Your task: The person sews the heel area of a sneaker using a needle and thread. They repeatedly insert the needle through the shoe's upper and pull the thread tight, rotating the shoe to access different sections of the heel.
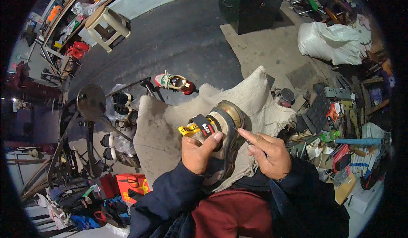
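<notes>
Over my lap lies a worn beige cloth. On it I hold a tan and brown shoe, tilted so that the edge of its sole faces right. The shoe has a dark collar, a black and red label and a yellow pull loop. My left hand is closed around the shoe's left side, the thumb pressed on it near the label. Close to the sole edge, my right hand points its index finger at the shoe. Its fingers pinch a thin dark tool, mostly hidden, whose kind I cannot tell.
A red and green sneaker rests beyond the cloth. On the left stands a dark metal machine, with several shoes beside it. Tools and scraps crowd the right. Farther off are a stool, a green chest and a white sack.
</notes>
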Demonstrator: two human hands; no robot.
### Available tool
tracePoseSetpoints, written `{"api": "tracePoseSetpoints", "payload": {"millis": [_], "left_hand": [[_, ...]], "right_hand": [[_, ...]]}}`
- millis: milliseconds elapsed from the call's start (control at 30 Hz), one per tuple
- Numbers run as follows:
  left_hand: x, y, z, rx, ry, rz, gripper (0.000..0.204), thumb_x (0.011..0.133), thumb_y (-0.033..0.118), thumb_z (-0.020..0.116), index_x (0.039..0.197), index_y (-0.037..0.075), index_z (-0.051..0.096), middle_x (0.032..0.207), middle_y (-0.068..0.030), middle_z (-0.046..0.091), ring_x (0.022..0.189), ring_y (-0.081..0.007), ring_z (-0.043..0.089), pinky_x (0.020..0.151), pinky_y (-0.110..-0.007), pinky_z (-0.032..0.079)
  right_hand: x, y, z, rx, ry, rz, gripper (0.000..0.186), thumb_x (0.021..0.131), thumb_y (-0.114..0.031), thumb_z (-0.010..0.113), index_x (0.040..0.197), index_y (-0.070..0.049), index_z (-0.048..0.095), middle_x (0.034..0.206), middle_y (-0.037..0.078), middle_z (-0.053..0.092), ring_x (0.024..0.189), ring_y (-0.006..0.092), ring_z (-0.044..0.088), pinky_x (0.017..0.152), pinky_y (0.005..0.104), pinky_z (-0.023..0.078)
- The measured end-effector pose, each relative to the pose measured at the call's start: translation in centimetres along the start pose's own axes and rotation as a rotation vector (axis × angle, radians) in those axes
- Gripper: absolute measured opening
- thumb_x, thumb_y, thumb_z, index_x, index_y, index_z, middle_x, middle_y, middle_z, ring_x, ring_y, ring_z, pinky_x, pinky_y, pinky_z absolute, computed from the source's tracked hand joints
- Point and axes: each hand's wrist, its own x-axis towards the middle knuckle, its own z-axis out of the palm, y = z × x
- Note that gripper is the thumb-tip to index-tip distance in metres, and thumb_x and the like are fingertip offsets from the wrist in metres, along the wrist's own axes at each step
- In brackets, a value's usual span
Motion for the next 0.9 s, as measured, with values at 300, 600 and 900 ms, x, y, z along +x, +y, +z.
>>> {"api": "tracePoseSetpoints", "payload": {"millis": [300,600,900], "left_hand": [[-0.1,0.0,-0.4,-0.04,-0.025,-0.032,0.022,0.092,0.006,0.076,0.112,0.002,0.069,0.1,0.0001,0.072,0.086,-0.0088,0.066,0.078,-0.026,0.053],[-0.3,0.0,0.1,-0.06,-0.048,0.0,0.026,0.091,0.005,0.075,0.115,0.001,0.067,0.1,-0.0015,0.072,0.086,-0.0095,0.065,0.078,-0.026,0.052],[-0.5,0.1,1.2,0.06,-0.075,0.123,0.029,0.09,0.001,0.073,0.117,-0.003,0.065,0.107,-0.0089,0.073,0.097,-0.017,0.07,0.087,-0.031,0.054]], "right_hand": [[-0.2,0.8,0.6,0.007,-0.019,0.024,0.05,0.099,-0.001,0.054,0.148,-0.009,0.055,0.084,0.015,0.063,0.071,0.0257,0.064,0.068,0.035,0.053],[-0.3,0.0,0.0,-0.057,-0.021,0.098,0.047,0.099,-0.001,0.053,0.146,-0.006,0.058,0.078,0.015,0.064,0.065,0.0239,0.063,0.065,0.0345,0.051],[3.9,-2.4,-5.1,-0.331,-0.319,0.047,0.043,0.09,0.004,0.057,0.131,-0.002,0.068,0.087,0.026,0.071,0.074,0.0372,0.071,0.068,0.0371,0.055]]}}
